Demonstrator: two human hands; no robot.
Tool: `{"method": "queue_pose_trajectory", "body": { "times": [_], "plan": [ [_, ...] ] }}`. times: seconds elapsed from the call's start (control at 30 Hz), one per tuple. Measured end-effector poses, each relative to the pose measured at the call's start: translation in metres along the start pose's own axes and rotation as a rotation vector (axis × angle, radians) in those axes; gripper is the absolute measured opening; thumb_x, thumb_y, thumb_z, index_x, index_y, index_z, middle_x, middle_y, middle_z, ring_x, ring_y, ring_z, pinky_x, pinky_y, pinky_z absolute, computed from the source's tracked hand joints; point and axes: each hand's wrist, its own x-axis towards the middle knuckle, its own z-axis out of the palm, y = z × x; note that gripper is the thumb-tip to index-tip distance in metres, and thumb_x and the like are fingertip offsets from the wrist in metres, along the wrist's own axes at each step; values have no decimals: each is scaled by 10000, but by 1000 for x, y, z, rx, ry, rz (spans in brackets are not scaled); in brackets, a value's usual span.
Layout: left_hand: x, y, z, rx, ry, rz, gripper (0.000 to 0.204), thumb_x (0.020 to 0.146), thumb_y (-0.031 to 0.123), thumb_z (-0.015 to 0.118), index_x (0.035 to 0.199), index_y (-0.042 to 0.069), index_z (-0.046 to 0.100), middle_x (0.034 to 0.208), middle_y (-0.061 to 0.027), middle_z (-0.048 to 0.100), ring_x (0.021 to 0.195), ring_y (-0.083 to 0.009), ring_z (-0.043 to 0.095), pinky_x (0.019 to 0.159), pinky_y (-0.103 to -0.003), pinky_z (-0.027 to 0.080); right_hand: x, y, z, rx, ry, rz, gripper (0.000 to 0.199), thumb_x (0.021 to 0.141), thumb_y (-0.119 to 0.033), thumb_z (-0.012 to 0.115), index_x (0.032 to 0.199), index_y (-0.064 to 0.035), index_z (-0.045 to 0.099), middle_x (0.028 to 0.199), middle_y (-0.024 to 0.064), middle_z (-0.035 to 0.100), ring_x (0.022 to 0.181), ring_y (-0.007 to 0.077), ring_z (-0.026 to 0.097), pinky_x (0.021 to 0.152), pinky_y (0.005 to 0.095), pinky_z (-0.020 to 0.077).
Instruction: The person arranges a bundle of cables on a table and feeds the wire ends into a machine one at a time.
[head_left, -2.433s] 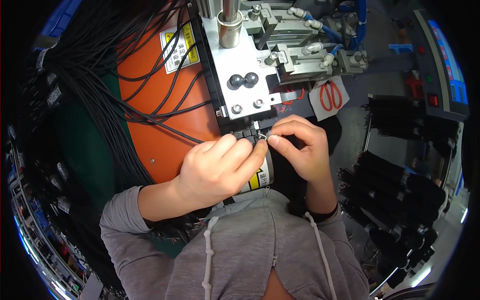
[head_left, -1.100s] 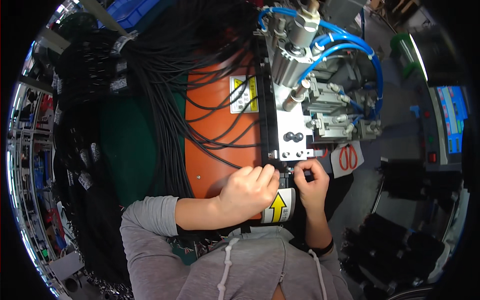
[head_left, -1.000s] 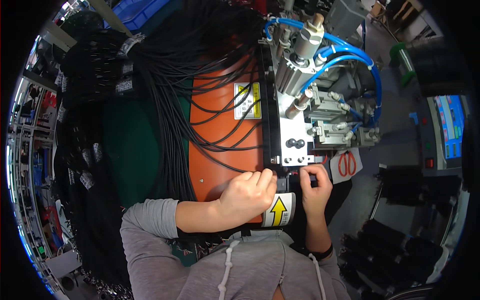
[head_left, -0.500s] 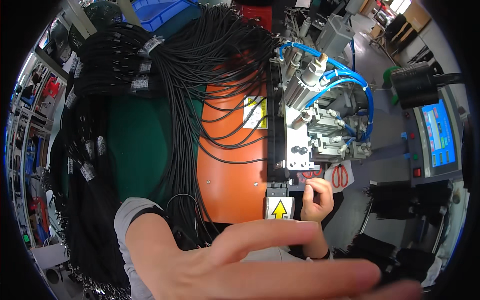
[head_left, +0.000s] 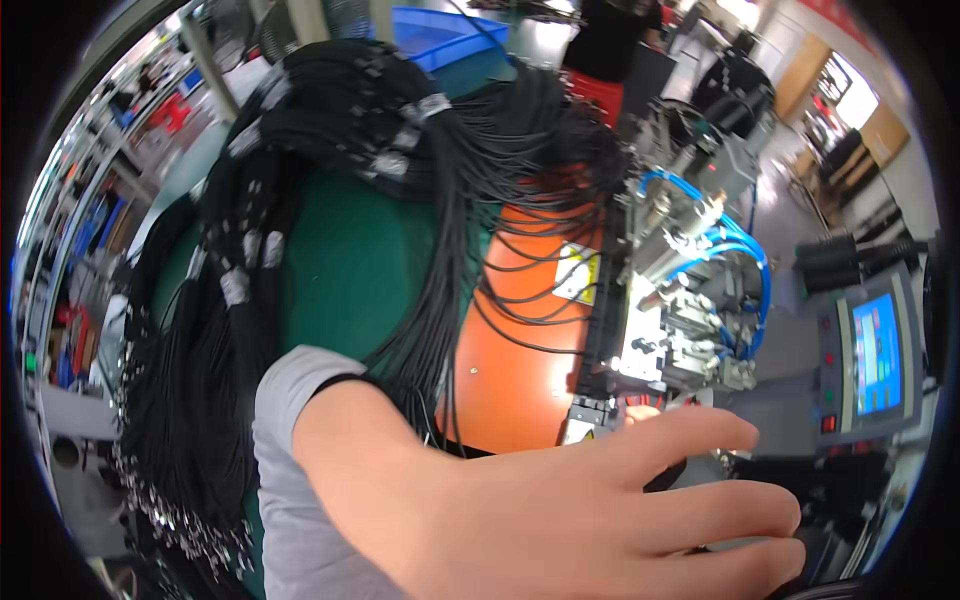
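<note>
My left hand (head_left: 600,500) reaches across the lower middle of the view, close to the camera. Its fingers are stretched out and apart, and nothing shows in them. Behind it, only a small part of my right hand (head_left: 641,412) is visible, by the near end of the machine with blue air hoses (head_left: 755,250). My left hand covers the rest of it, so its grip is hidden. Black cables (head_left: 530,290) run over an orange plate (head_left: 520,385) to the machine's dark rail (head_left: 600,340).
Bundles of black cables (head_left: 340,110) lie on a green work surface (head_left: 350,250) at the left. A blue tray (head_left: 440,40) stands at the back. To the right is a control panel with a lit screen (head_left: 875,350). A person in dark clothes (head_left: 612,35) is at the far side.
The view has shifted, so bench and machine appear farther right and tilted. My left hand's fingers have come up in the picture and now cover most of my right hand.
</note>
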Motion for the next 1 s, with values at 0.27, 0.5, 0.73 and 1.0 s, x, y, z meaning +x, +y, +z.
{"method": "queue_pose_trajectory", "body": {
  "times": [0.27,0.5,0.73,1.0],
  "plan": [
    [-18,-134,-99,1319,-41,-112,411,743,305,702,1118,154,625,1226,-15,578,1162,-190,537,1020,-406,385,-2,-25,17,130,-382,-365,219,679,59,722,861,-39,650,890,84,678,665,198,613,577,279,457],
    [-128,-249,-273,1665,-259,-708,427,950,475,447,1201,176,619,1278,-65,583,1260,-218,483,1078,-429,327,6,-31,21,149,-534,-353,233,646,29,743,853,-52,673,805,59,660,650,194,612,557,289,460],
    [-130,-248,-278,1639,-194,-768,429,981,392,402,872,94,690,918,-102,675,896,-300,625,853,-433,464,8,-24,22,119,-630,-281,218,680,-25,764,875,-45,667,852,54,653,672,196,619,582,308,478],
    [-136,-193,-261,1782,-60,-1193,504,953,372,369,779,44,711,780,-178,688,750,-375,667,722,-481,526,8,-24,22,131,-684,-300,235,665,-37,764,882,-45,672,861,50,645,665,195,608,591,308,482]
  ]
}}
